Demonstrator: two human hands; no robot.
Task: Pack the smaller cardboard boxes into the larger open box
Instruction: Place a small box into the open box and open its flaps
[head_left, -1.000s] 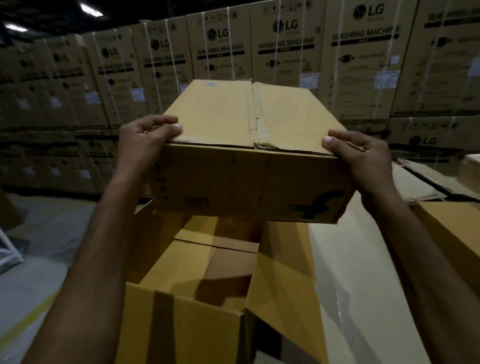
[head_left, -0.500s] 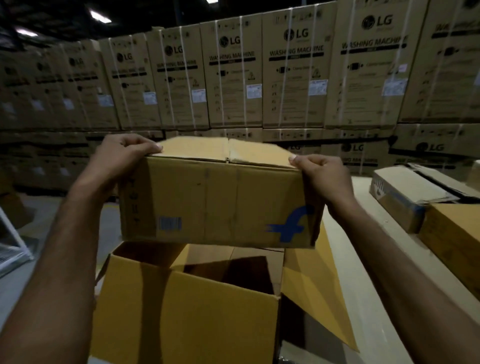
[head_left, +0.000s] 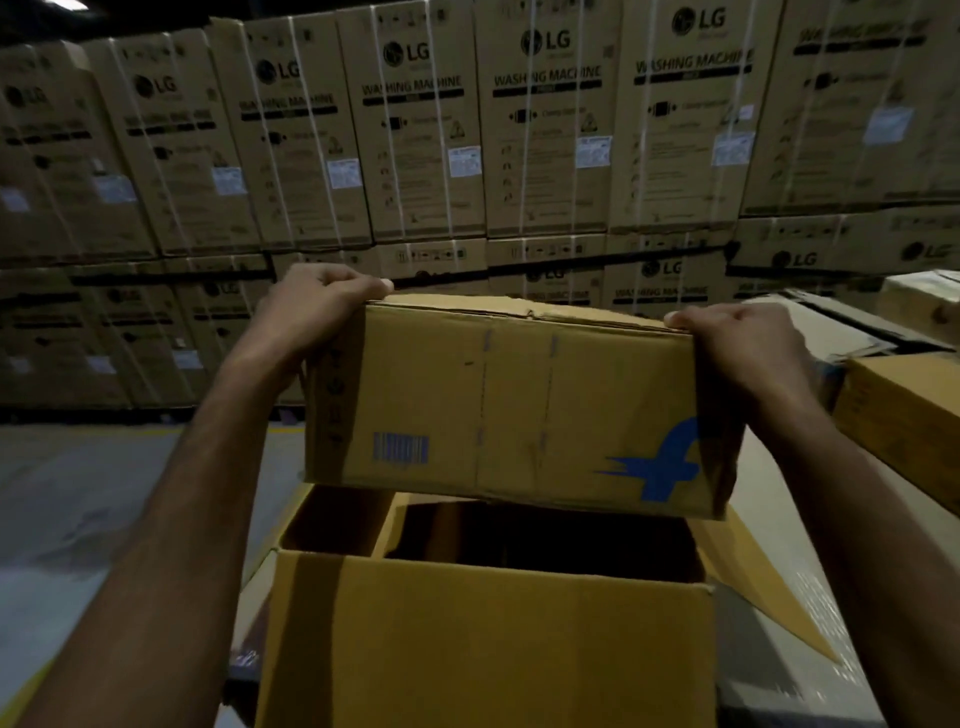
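Right above the mouth of the larger open box (head_left: 483, 639), a person is holding the smaller cardboard box (head_left: 519, 405) in mid-air, blue logo and barcode facing the camera. Its bottom edge is hanging just over the opening and not touching the rim as far as I can see.

The left hand (head_left: 311, 312) is gripping the top left corner with its fingers curled over the edge. The right hand (head_left: 748, 353) is doing the same at the top right, fingers hooked over the top and palm pressing on the side. So both hands are clamping it, nothing loose.

Looks to me like the lowering step: the box is lined up and about to go in. The small box is looking nearly as wide as the opening, so I'm guessing the next move needs it kept level and square to the walls. A cardboard panel (head_left: 387, 525) is standing inside on the left and could snag a corner. The rest of the inside is too dark to tell what's in there. The right flap (head_left: 753, 582) is splaying outward, so it's not getting in the way.

More boxes (head_left: 904, 415) are sitting off to the right, and washing machine cartons (head_left: 545, 130) are stacking up behind.
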